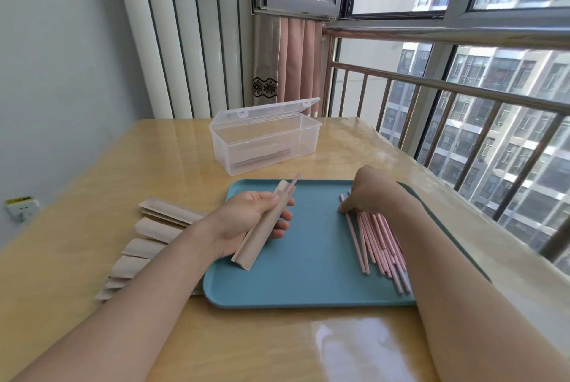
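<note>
Over teal plastic tray [308, 273], left hand [246, 218] grips beige paper sleeve [262, 235]; right hand [367, 193] pinches thin pink straw [355, 238], insertion likely next.

1 head view, forward-down, apparently near tray [308, 276].

Pale yellow wood-look table [172, 165]: glossy, smooth, strong window glare along near and right edges. Teal rectangular plastic tray [308, 258] toward the near edge: matt, finely grained. Thin pink straws [379, 243] on tray's right side: matt, paper-like. Beige flat paper sleeve [262, 233] over tray's left side: matt, smooth. Stack of beige paper sleeves [148, 246] near table's left edge: same finish. Clear lidded plastic box [265, 141] toward far edge: transparent, glossy. Grey metal railing [431, 85]: dull sheen. Pink cloth curtain [296, 61]: soft, matt.
</note>
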`<control>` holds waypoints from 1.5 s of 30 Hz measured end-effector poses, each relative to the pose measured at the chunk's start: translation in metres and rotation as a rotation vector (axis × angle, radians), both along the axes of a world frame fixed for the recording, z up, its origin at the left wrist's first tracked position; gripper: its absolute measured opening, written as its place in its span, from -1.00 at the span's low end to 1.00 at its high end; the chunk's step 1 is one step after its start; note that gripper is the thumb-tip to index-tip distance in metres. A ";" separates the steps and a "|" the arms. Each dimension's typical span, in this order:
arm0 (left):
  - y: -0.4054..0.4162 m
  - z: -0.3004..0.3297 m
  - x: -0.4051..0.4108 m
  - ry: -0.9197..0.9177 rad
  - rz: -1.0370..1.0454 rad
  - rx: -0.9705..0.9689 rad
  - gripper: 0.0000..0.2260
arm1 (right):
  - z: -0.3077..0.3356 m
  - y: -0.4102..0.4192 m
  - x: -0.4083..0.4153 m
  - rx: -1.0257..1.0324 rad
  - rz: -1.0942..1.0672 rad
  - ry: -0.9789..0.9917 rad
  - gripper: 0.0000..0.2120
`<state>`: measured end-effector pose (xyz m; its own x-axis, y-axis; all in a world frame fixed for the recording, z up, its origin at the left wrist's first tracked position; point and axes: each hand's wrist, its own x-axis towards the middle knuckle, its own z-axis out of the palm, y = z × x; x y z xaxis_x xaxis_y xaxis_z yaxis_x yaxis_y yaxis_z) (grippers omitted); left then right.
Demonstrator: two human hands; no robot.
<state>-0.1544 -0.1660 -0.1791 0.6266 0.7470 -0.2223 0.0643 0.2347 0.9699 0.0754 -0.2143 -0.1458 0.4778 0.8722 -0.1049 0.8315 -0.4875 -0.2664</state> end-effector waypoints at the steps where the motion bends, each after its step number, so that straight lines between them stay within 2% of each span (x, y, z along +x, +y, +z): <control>1: 0.000 0.000 0.000 0.001 -0.001 -0.003 -0.72 | -0.002 0.001 0.000 -0.004 0.013 0.007 -0.57; 3: 0.001 0.001 -0.001 0.003 -0.002 -0.001 -0.72 | -0.002 0.004 -0.002 0.038 0.035 0.076 -0.65; 4: 0.001 0.001 -0.001 0.008 -0.004 0.001 -0.72 | -0.001 0.004 -0.001 0.100 0.029 0.185 -0.68; 8: 0.001 0.005 -0.004 0.030 -0.051 0.016 -0.71 | 0.006 0.004 0.003 0.451 -0.017 0.946 -0.82; 10: 0.001 0.007 -0.007 0.054 -0.083 0.041 -0.70 | 0.007 0.005 0.001 0.615 -0.010 1.251 -0.84; 12: 0.002 0.008 -0.009 0.063 -0.118 0.070 -0.69 | 0.006 0.009 -0.003 0.758 -0.010 1.394 -0.86; 14: 0.003 0.008 -0.011 0.063 -0.144 0.084 -0.69 | 0.004 0.012 -0.005 0.877 -0.017 1.454 -0.91; 16: 0.003 0.008 -0.012 0.071 -0.165 0.108 -0.70 | 0.003 0.014 -0.006 0.975 -0.037 1.485 -0.95; 20: 0.004 0.006 -0.011 0.081 -0.199 0.132 -0.71 | 0.001 0.017 -0.003 1.056 -0.084 1.523 -0.89; 25: 0.005 0.005 -0.011 0.087 -0.211 0.138 -0.71 | -0.002 0.019 -0.002 1.040 -0.109 1.499 -0.86; 28: 0.005 0.005 -0.012 0.084 -0.210 0.138 -0.71 | -0.001 0.019 -0.004 0.995 -0.086 1.383 -0.89; 34: 0.005 0.005 -0.011 0.066 -0.207 0.130 -0.71 | -0.002 0.015 -0.017 0.984 -0.008 1.174 -0.59; 40: 0.011 0.005 -0.010 0.013 -0.107 0.075 -0.71 | -0.011 0.017 -0.035 0.790 0.145 1.065 -0.77; 45: 0.013 0.005 -0.011 0.003 -0.066 0.062 -0.72 | -0.015 0.015 -0.046 0.644 0.275 1.040 -0.82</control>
